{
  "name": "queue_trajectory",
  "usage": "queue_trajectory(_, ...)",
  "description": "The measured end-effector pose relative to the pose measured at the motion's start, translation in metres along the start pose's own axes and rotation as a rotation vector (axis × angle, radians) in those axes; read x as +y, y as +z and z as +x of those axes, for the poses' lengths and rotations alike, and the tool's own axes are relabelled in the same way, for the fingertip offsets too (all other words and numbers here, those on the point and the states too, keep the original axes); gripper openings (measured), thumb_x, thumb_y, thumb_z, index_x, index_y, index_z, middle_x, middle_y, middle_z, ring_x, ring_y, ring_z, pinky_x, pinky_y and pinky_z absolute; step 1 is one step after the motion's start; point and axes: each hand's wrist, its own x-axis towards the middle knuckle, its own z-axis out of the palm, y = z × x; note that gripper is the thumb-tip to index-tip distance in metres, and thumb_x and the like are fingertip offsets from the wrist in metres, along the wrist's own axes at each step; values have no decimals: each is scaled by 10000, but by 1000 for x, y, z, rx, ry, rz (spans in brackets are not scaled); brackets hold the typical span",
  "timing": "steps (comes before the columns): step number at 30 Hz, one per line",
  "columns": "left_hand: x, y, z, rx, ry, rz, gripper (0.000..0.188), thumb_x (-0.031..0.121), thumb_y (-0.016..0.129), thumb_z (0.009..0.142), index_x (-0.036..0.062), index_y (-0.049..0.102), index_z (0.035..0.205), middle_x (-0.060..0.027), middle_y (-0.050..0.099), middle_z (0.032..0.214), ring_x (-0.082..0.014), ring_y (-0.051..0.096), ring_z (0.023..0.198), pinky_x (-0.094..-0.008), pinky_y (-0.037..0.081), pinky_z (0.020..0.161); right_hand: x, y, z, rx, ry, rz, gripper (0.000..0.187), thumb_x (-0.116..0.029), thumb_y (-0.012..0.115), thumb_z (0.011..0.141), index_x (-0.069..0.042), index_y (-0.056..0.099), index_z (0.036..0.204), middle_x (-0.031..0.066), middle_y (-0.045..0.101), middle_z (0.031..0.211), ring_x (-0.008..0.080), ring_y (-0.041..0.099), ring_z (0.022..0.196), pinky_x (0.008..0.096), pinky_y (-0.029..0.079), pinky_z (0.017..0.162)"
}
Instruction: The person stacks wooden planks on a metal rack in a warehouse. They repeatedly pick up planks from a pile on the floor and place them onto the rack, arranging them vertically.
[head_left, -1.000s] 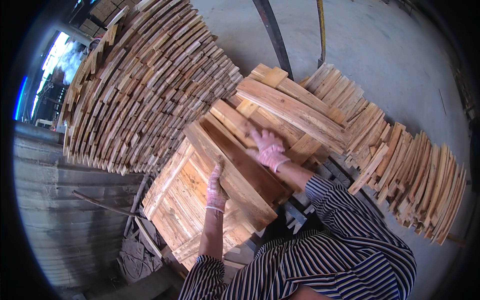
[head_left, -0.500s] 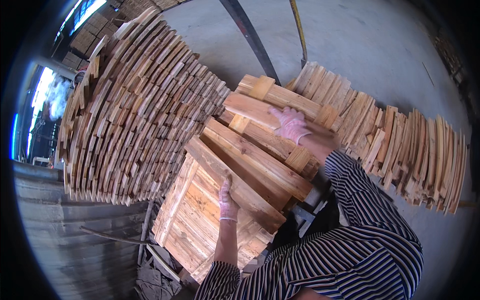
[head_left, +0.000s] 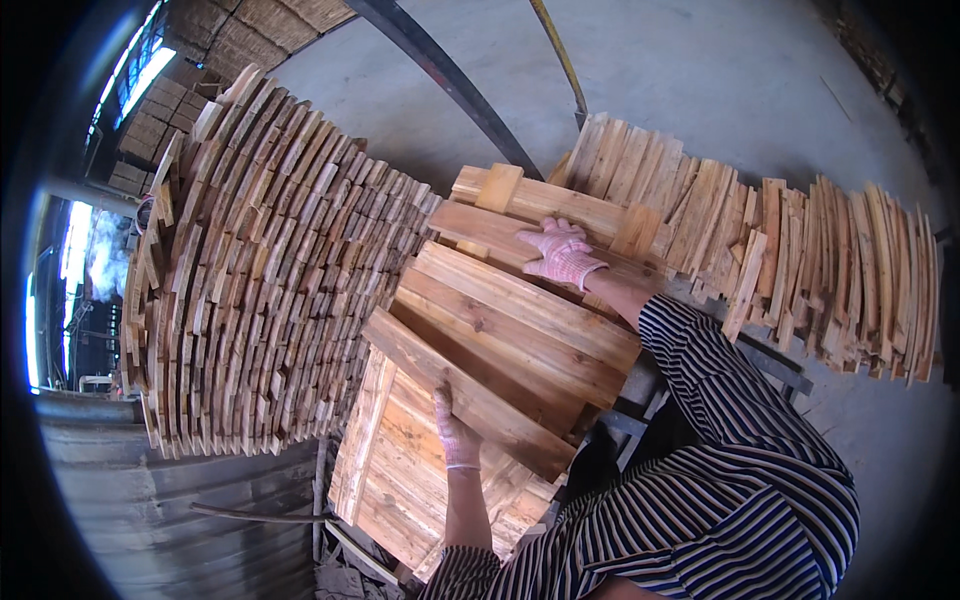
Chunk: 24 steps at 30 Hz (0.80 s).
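Long flat wooden plank (head_left: 515,425) slants upper-left to lower-right; left hand (head_left: 458,440) grips edge; right hand (head_left: 562,252), fingers spread, on grainy board (head_left: 478,226).

L hand (head_left: 458,437) at nr plank (head_left: 500,410), R hand (head_left: 563,253) spread on far plank (head_left: 480,229); lg wood stack (head_left: 275,280) L, plank row (head_left: 850,270) R.

Nearest, a long near board (head_left: 505,420) of bare brown wood, plain and straight-edged. Slants down to the right, on the close side of several middle boards (head_left: 520,310). Show streaky grain and dark knots, set side by side. Just beyond these, a narrow, reddish far board (head_left: 480,230). Slants less steeply, partly hidden midway.
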Motion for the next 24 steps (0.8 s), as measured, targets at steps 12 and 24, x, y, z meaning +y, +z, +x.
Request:
queue_trajectory(12,-22,177,35,-164,-156,-318,876,759,479,939,186,336,1586,-139,288,1650,-353,291,1508,-540,293,1227,-89,-33,-108,-236,-207,77,1103,-710,768,725,-208,336,1607,242,516,1338,374,553,1168,498,480,980)
queue_trajectory(24,-73,134,107,71,-122,-71,848,638,668,902,142,404,1537,-92,405,1579,-360,368,1435,-638,291,1168,61,-6,26,-44,-152,-37,682,-523,611,946,-293,421,1559,211,492,1452,371,502,1319,502,461,1045)
